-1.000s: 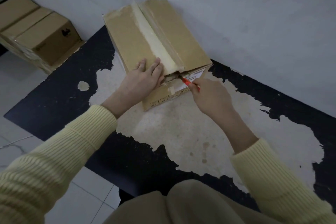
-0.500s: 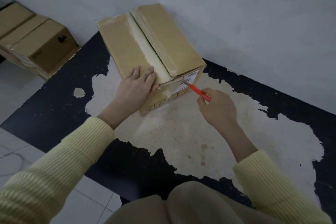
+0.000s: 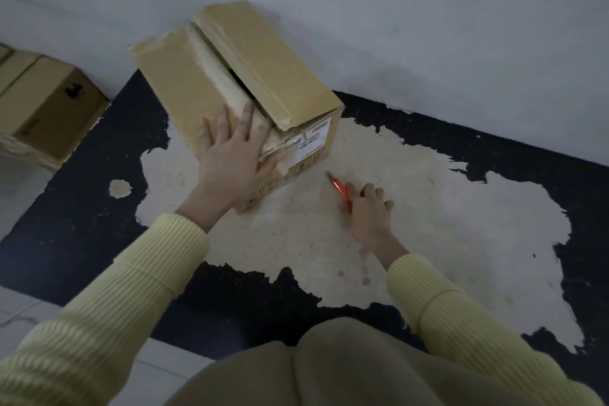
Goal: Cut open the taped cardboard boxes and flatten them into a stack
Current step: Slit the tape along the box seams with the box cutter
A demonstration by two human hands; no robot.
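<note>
Cardboard box lies under the spread left hand; right hand grips a cutter beside it.

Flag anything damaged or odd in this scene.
The black floor covering is worn through to a ragged pale patch by the box. The box's taped top seam gapes open, its tape torn at the near end.

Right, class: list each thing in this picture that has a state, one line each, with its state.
left hand: flat on the near box, fingers spread.
right hand: grips the cutter.
near box: upright, top seam slit, flaps slightly parted.
cutter: held, grey tip showing.
far box: closed.
</note>
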